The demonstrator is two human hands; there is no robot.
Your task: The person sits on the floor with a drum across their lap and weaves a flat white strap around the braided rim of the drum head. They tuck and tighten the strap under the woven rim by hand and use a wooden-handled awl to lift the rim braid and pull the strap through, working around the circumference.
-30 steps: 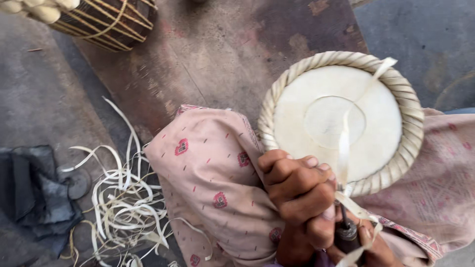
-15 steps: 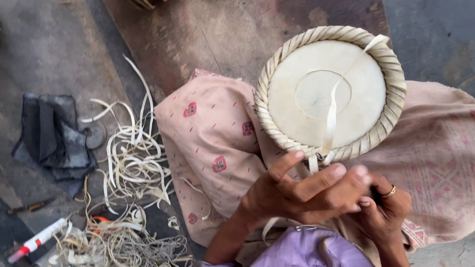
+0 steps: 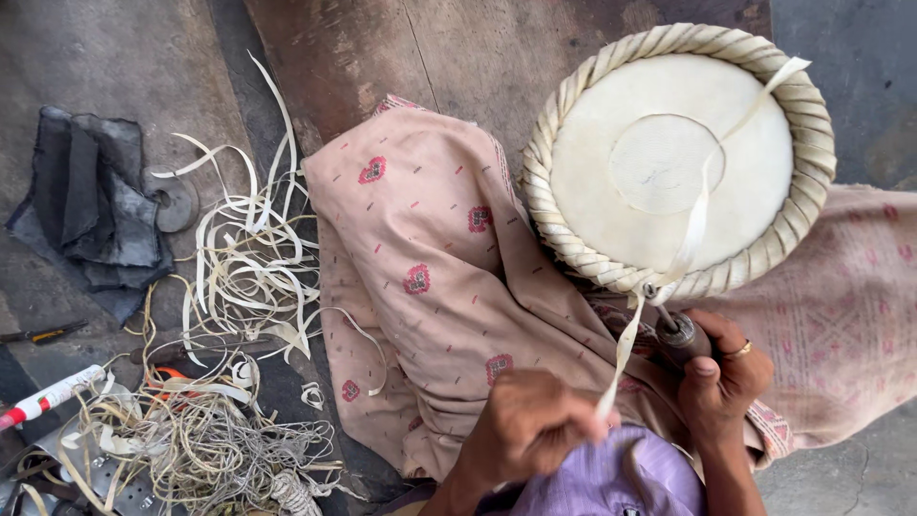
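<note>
A round drum head (image 3: 673, 158) with a pale skin and a braided rim rests on my lap, against pink patterned cloth (image 3: 430, 277). A thin pale strap (image 3: 693, 225) runs across the skin, passes under the near rim and comes down to my left hand (image 3: 530, 430), which pinches its lower end. My right hand (image 3: 721, 373), with a ring on one finger, grips a dark-handled awl (image 3: 676, 334) whose metal tip sits at the rim's near edge.
A heap of pale strap offcuts (image 3: 248, 277) and tangled thread (image 3: 220, 440) lies on the floor at the left. A dark cloth (image 3: 91, 210), a metal washer (image 3: 177, 203) and a white tube with a red cap (image 3: 48, 397) lie there too.
The drum has shifted right and up in view. My left hand has dropped from the rim and pulled the strap's end down. My right hand now shows the awl at the rim.
</note>
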